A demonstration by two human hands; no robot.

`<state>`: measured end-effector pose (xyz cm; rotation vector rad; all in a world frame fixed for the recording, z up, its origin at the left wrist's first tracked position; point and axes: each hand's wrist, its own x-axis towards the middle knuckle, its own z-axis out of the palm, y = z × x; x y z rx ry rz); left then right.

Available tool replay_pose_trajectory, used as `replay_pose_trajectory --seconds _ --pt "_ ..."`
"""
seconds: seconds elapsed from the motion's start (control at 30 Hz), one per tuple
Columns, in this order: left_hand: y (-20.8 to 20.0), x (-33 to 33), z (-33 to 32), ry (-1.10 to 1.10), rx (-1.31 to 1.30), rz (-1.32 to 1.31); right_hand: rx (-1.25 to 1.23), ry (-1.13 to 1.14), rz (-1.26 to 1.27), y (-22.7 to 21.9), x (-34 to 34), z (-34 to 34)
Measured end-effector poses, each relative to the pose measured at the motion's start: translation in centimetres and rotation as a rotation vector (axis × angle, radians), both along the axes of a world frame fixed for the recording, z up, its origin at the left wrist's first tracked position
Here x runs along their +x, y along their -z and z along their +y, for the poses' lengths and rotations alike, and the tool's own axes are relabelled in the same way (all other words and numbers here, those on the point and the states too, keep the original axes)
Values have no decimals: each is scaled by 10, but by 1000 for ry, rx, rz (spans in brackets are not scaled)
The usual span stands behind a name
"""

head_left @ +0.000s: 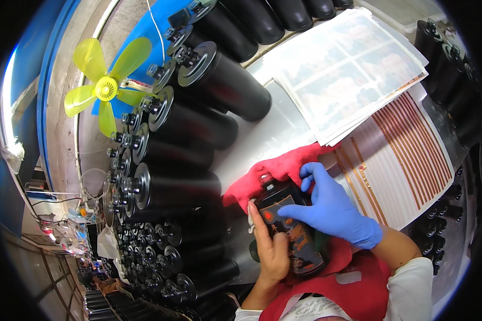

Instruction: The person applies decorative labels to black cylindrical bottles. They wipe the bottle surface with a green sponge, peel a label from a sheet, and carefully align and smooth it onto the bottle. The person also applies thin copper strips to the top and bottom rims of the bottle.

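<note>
Pale and shiny in the head view, the surface [251, 139] carries rows of black bottles [225, 80] with clear necks along its left side, near a yellow-green fan [106, 89] with 5 blades. Toward the upper right lies a stack of cloud-patterned sheets [353, 69], overlapping a sheet with copper-brown stripes [412, 155]. At the lower middle, just in front of a bunched red cloth [284, 166], is 1 decorated bottle [300, 243], black with orange figures and a red spot, tilted with its neck pointing away from the person. The bare left hand [273, 254] has its grip closed on the bottle's left side; the blue-gloved right hand [337, 206] has its grip spread, thumb reaching over the decorated front, fingers bent near the shoulder.
</note>
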<state>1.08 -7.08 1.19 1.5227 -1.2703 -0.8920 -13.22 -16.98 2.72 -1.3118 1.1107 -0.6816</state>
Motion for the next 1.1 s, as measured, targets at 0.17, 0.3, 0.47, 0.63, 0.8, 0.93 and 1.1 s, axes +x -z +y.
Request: replay_pose_trajectory --seconds 0.17,0.3,0.47,0.63,0.8,0.93,1.1 --pt "-5 -5 -2 29 -73 -4 20 38 -146 24 8 -4" --pt "-3 -4 -1 16 -100 -58 106 78 -247 29 8 -9" --pt "3 1 0 28 -100 -10 -16 57 -60 23 14 -4" --pt "14 5 -1 46 -198 80 666 226 -630 51 -27 -27" --pt "15 4 0 -4 -178 294 604 229 -594 42 -51 7" --pt "-4 8 11 42 -147 -29 320 77 -409 5 -53 15" --pt "-20 -8 8 53 -213 -422 202 20 -317 -12 -40 22"
